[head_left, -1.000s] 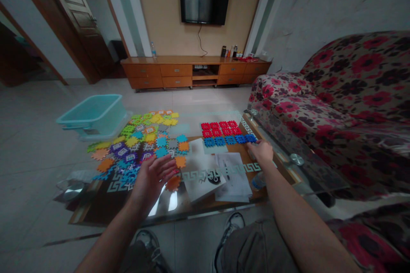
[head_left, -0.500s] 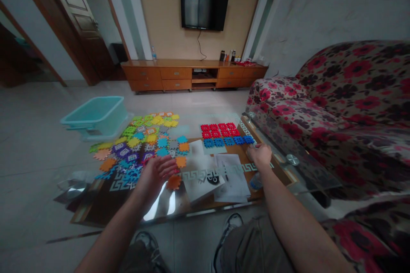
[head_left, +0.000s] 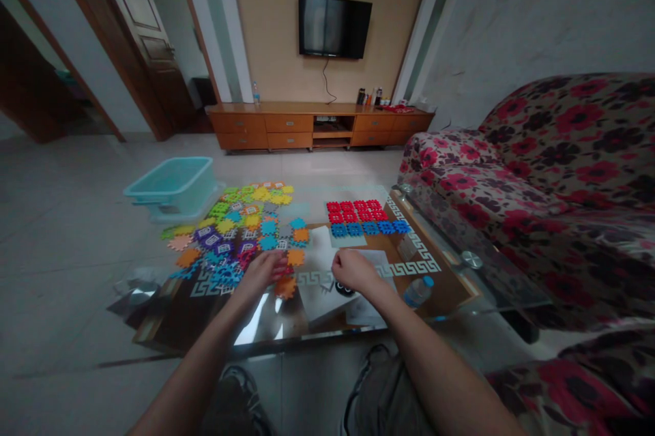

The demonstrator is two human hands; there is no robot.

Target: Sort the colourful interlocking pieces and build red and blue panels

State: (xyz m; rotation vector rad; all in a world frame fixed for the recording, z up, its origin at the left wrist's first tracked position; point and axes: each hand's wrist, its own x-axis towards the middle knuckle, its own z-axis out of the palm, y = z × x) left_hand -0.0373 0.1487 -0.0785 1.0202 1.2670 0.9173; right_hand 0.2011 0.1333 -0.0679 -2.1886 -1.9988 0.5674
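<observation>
My left hand (head_left: 263,268) hovers at the near right edge of a loose spread of colourful interlocking puzzle tiles (head_left: 267,243), fingers stretched out. A bit of red shows by its fingertips; whether they touch it I cannot tell. An orange tile (head_left: 285,287) lies just in front of it. Over the white box (head_left: 321,252) and paper sheets is my right hand (head_left: 354,269), its fingers curled closed; anything inside them is hidden. Beyond it, red tiles (head_left: 357,211) lie in two neat rows, with a row of blue tiles (head_left: 370,228) along their near side.
A glass-topped coffee table (head_left: 445,272) carries everything. On its right stands a water bottle with a blue cap (head_left: 418,291). A turquoise plastic tub (head_left: 177,187) is at the far left. The floral sofa (head_left: 537,170) borders the right side.
My right hand has moved left from the right end of the blue row to above the white box, its fingers now curled. My left hand stays near the tile spread. The view has shifted slightly.
</observation>
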